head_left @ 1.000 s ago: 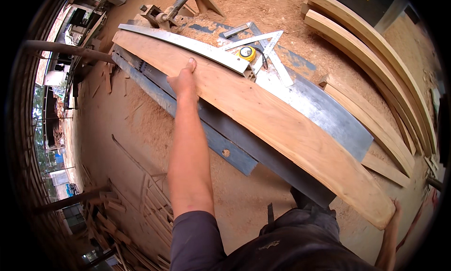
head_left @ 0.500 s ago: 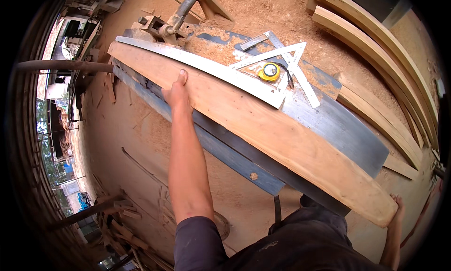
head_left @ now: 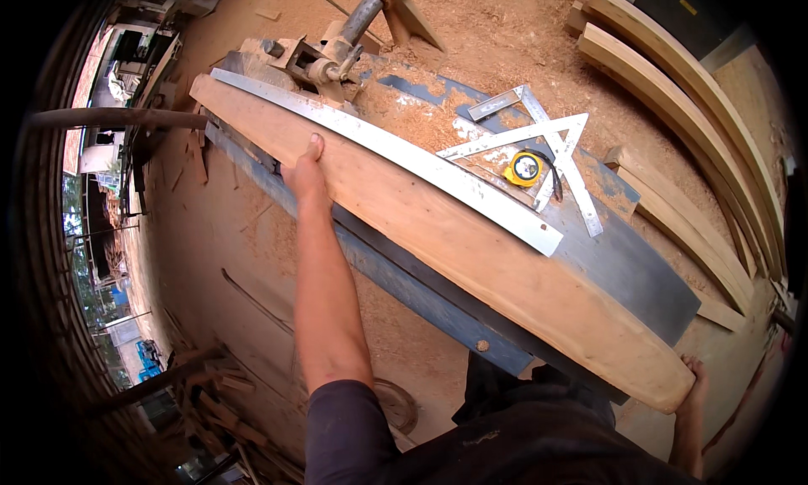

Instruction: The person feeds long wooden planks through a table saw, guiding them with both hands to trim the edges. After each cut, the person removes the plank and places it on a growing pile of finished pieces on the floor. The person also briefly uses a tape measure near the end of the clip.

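The plank (head_left: 454, 241) lies along the white bar (head_left: 383, 151), seemingly stiff and rather heavy. Your left hand (head_left: 306, 169) clasps its near edge, your right hand (head_left: 695, 386) curls around its end: suitable holds.

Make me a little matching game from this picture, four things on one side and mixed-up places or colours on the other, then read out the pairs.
1. Left hand
2. Right hand
3. Tape measure
4. Long metal strip

A. Yellow, with a pale round face
B. At the lower-right end of the wooden board
C. Silvery-white, alongside the board's upper edge
D. At the board's lower edge, thumb on its face

Pairs: 1-D, 2-B, 3-A, 4-C.
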`<state>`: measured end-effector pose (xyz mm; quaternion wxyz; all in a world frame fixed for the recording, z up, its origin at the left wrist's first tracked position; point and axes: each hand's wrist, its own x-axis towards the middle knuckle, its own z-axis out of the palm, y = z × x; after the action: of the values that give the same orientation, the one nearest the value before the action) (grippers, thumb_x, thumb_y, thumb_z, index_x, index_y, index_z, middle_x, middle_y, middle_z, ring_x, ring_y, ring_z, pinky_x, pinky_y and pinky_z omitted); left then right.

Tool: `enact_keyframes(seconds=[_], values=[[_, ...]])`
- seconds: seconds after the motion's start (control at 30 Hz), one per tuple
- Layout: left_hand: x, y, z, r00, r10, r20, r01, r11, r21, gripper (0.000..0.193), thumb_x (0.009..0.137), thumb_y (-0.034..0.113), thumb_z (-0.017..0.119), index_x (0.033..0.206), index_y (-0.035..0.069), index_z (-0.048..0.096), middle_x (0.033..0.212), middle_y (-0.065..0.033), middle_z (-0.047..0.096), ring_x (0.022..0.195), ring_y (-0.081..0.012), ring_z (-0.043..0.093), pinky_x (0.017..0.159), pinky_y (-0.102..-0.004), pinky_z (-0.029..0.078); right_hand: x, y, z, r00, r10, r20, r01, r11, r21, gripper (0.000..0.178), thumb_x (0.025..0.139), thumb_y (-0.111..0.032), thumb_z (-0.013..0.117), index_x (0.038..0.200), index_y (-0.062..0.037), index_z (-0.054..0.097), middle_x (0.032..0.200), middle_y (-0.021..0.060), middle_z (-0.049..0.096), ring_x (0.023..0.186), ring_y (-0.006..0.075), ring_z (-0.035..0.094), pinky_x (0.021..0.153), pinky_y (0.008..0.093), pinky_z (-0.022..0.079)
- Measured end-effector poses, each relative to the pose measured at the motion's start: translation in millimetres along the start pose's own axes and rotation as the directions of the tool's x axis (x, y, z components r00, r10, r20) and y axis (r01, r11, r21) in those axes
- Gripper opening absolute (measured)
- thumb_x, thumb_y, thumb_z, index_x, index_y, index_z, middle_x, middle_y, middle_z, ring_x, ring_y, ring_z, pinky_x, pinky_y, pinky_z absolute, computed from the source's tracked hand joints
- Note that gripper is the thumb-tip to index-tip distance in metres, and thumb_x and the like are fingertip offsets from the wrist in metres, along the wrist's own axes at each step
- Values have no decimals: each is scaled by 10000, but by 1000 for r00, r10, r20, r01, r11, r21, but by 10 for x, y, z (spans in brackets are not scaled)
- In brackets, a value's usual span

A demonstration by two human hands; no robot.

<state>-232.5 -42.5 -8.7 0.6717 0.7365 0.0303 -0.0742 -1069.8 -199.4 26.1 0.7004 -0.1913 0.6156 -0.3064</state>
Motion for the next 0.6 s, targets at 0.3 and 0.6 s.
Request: enact_keyframes(seconds=[0.3,0.6], values=[[785,44,-171,1000,3,27,-4,999,44,617,860,52,814,1374,-131,527,1292,-182,664,1112,-284,662,966,-378,538,17,238,614,996,-2,-91,0,1000,-14,262,955,-136,563,708,-86,490,874,110,625,1032,270,586,1066,406,445],[1640,236,-296,1000,-21,12,20,997,77,628,830,88,841,1325,-170,554,1250,-213,676,1060,-299,682,935,-396,555,39,506,1507,998,4,-63,-5,1000,-19,279,941,-142,607,700,-107,470,829,93,614,979,241,600,969,371,495]])
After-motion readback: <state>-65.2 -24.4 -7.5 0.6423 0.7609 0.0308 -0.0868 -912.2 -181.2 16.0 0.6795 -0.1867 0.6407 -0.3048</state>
